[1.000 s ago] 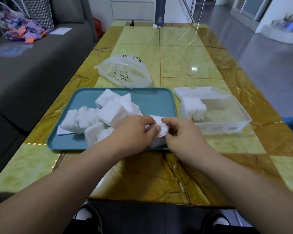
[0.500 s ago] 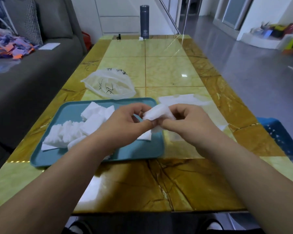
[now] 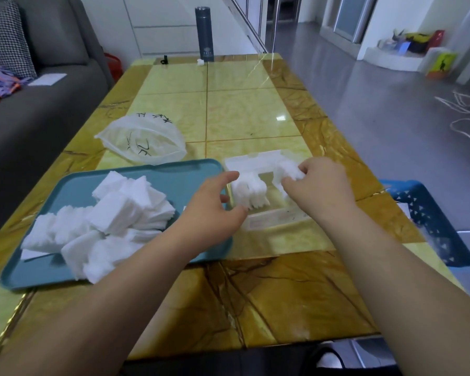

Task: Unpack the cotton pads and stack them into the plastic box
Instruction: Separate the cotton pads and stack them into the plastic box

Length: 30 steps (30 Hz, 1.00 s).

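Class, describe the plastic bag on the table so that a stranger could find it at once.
Start at the long yellow table. On its near left lies a teal tray heaped with white pads; the bag sits just beyond the tray's far edge. It alone is soft, crumpled, translucent and marked with black writing.

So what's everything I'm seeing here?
Table: one, yellow marble, under everything.
Tray: one, teal, near left.
Loose cotton pads: one pile, white, on the tray.
Plastic bag: one, translucent, beyond the tray.
Plastic box: one, clear, beside the tray.
Stacked pads: one row, white, inside the box.
Held pads: one bunch, white, over the box.
Flask: one, dark, table's far end.
Sofa: one, grey, left.
Basket: one, blue, far right.
Left hand: open, by the box.
Right hand: grips held pads.
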Tool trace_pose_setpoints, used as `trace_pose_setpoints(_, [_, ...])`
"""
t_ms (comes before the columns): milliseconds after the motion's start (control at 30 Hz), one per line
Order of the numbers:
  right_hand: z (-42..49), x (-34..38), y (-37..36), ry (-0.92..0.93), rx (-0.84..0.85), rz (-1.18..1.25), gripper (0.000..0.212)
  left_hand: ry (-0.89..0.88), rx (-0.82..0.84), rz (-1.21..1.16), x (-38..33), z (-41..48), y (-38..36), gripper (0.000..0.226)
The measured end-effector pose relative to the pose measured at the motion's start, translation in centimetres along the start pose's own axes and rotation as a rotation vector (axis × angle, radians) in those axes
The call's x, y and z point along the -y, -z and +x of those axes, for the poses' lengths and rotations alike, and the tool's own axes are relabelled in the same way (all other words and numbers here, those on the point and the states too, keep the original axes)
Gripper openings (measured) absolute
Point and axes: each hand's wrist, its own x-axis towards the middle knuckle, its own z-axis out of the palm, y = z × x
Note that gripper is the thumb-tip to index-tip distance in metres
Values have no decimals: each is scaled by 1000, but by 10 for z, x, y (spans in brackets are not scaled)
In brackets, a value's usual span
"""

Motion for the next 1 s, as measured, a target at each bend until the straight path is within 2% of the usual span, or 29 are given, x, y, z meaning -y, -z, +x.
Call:
trace_pose_setpoints(100, [1,10,-11,-43,57,-54,24,-16,2,6,3,-3,0,66])
trace_pose_setpoints(233, [-3,32,-15,2,158,-55,41,-36,3,36,2,-6,1,65])
trace_pose_setpoints(367, [-10,41,-11,52,359,-88,30,-58,22,105,2,-6,6,63])
trace_pose_setpoints(467, [-12,32,-10,55,327,-91,14,-36,-31,255,8,-1,25,49])
trace_pose_setpoints(567, [-14,33,-6,39,253,-126,13,24,-28,539,23,2,49,40])
trace_pose_setpoints(600, [-17,35,-4,28,236,-143,17,54,1,603,27,2,52,40])
trace_pose_setpoints(633, [-19,39,-2,17,224,-153,31,82,32,636,29,1,55,42])
trace_pose_setpoints(700, [-24,43,2,2,197,-171,50,92,92,641,32,1,55,50])
trace_pose_setpoints(800, [-30,51,5,84,104,-150,59,92,121,608,34,7,53,54])
trace_pose_setpoints(900, [-43,63,-3,297,24,19,52,116,169,589,34,8,52,27])
trace_pose_setpoints(933, [-48,67,-9,339,45,97,47,110,176,577,33,6,52,19])
trace_pose_setpoints(1000, [-57,72,-22,338,197,217,43,56,127,502,30,0,54,10])
